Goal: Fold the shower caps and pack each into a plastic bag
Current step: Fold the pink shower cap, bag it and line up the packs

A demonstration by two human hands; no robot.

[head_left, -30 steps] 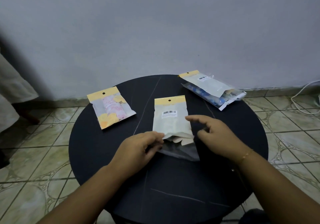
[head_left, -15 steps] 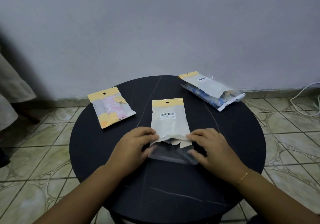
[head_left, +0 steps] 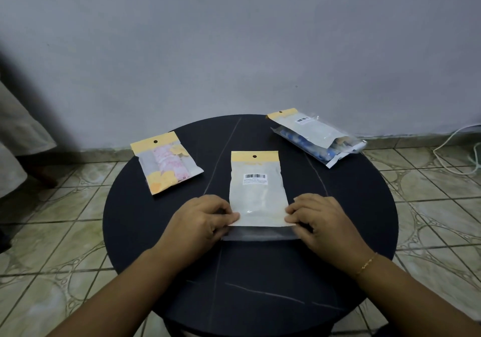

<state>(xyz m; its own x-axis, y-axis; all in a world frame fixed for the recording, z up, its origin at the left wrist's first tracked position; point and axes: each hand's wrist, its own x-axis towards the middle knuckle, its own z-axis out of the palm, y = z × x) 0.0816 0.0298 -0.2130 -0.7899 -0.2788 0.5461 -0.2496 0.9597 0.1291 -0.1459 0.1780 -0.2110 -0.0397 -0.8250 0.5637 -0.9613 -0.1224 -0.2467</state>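
Note:
A plastic bag [head_left: 257, 193] with a yellow header and a barcode label lies flat in the middle of the round black table [head_left: 351, 206], a pale folded shower cap inside it. Its clear flap [head_left: 260, 234] sticks out at the near end. My left hand [head_left: 203, 219] pinches the bag's near left corner. My right hand [head_left: 317, 219] pinches the near right corner. Both hands rest on the table with fingers curled at the bag's edge.
A packed bag [head_left: 168, 166] with a pink cap and yellow flowers lies at the table's left. Another bag [head_left: 316, 135] with a blue cap lies at the back right edge. A white cable [head_left: 460, 152] runs over the tiled floor at right. Pale cloth [head_left: 18, 133] hangs at left.
Both hands closed in on the bag's near corners. The loose cap edges that stuck out of the opening are now inside, and the bag lies flat and straight.

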